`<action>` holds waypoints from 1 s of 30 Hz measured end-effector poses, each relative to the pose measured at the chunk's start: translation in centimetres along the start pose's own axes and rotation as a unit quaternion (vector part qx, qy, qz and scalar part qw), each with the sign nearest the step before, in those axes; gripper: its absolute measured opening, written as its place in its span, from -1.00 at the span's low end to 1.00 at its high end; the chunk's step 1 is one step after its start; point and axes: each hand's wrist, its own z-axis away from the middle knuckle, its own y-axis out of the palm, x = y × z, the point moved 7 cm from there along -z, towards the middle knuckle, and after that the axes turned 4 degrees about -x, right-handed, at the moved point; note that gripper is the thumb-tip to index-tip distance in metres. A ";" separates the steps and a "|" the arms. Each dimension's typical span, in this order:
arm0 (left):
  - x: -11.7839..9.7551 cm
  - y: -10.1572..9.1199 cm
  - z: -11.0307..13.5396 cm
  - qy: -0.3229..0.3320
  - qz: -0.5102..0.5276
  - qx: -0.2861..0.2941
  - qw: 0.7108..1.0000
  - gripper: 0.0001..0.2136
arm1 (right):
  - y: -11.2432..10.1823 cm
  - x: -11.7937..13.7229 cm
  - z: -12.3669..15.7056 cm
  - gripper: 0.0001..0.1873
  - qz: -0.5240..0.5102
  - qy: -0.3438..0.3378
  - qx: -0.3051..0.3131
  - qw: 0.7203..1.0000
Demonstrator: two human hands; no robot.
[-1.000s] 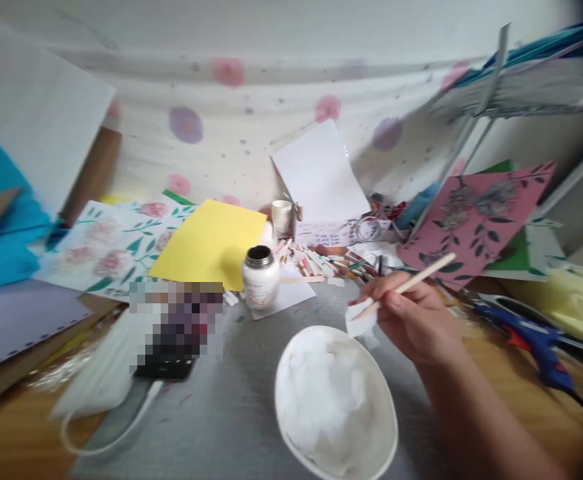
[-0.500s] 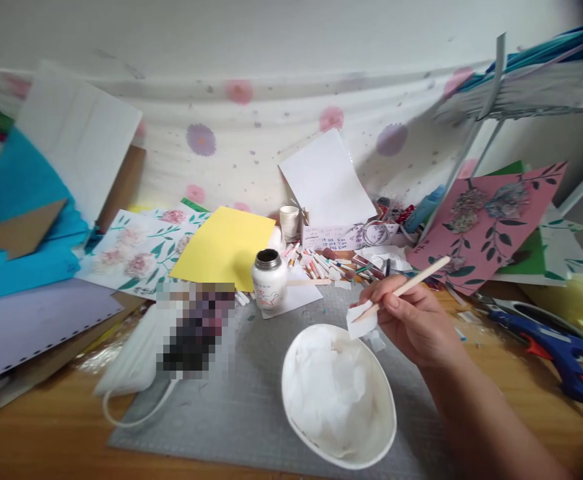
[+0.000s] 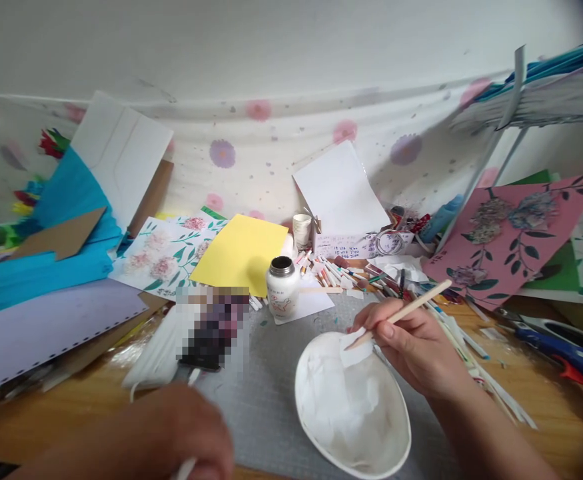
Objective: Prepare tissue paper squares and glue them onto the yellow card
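Note:
My right hand [image 3: 411,340] is closed around a pale wooden stick [image 3: 418,301] with a pointed lower end. A small scrap of white paper [image 3: 355,353] is at the stick's tip, by my fingertips and over the bowl's far rim. Below it, a white oval bowl [image 3: 304,417] lined with overlapping white pieces stands on the grey cutting mat [image 3: 266,400]. My left hand [image 3: 191,430], blurred, is at the bottom edge with its fingers curled. Something white shows under it, too smeared to name.
An open white bottle [image 3: 284,297] stands behind the bowl, before scattered markers [image 3: 334,275]. Left of it lie a phone [image 3: 216,333], a white power strip [image 3: 154,350] and yellow paper [image 3: 238,253]. A blue glue gun [image 3: 561,350] lies at right.
My left hand has come into view at the lower left. My right hand has lowered the stick and paper scrap to the bowl's rim. The view has shifted left.

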 end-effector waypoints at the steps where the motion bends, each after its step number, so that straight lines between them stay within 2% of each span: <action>1: -0.4 -0.7 -2.1 -0.034 0.017 -0.011 0.999 -0.81 | 0.1 0.0 0.0 -0.91 -0.001 -0.002 0.000 1.000; 4: -0.7 -1.3 -8.4 -0.174 0.107 -0.050 0.978 -0.82 | 0.3 0.1 0.1 -0.92 -0.005 -0.013 -0.005 1.000; 5: -0.9 -1.1 -10.2 -0.185 0.151 -0.072 0.968 -0.77 | 0.3 0.1 0.1 -0.92 -0.005 -0.017 -0.007 1.000; 7: -1.6 0.1 -13.2 -0.163 0.226 -0.079 0.957 -0.66 | 0.2 -0.1 0.2 -0.92 0.001 -0.022 -0.010 1.000; 9: -1.5 1.1 -14.7 -0.158 0.243 -0.095 0.952 -0.68 | 0.0 -0.4 0.4 -0.91 0.011 -0.024 -0.013 1.000; 13: -1.0 2.0 -15.2 -0.139 0.245 -0.130 0.951 -0.69 | -0.1 -0.5 0.8 -0.91 0.044 -0.042 -0.009 0.998; 18: -1.0 1.3 -14.8 -0.064 0.231 -0.174 0.955 -0.74 | 0.2 0.1 1.0 -0.87 0.077 -0.073 -0.005 0.994; 20: -1.1 1.3 -14.8 -0.052 0.230 -0.168 0.957 -0.79 | 0.2 0.2 1.0 -0.86 0.063 -0.076 -0.005 0.995; 25: -1.1 1.5 -14.5 -0.054 0.240 -0.151 0.958 -0.80 | 0.0 0.3 0.9 -0.87 0.047 -0.081 -0.012 0.996; 30: -0.1 2.4 -14.2 -0.119 0.304 -0.160 0.932 -0.70 | 0.2 0.4 0.9 -0.88 0.056 -0.077 -0.020 0.995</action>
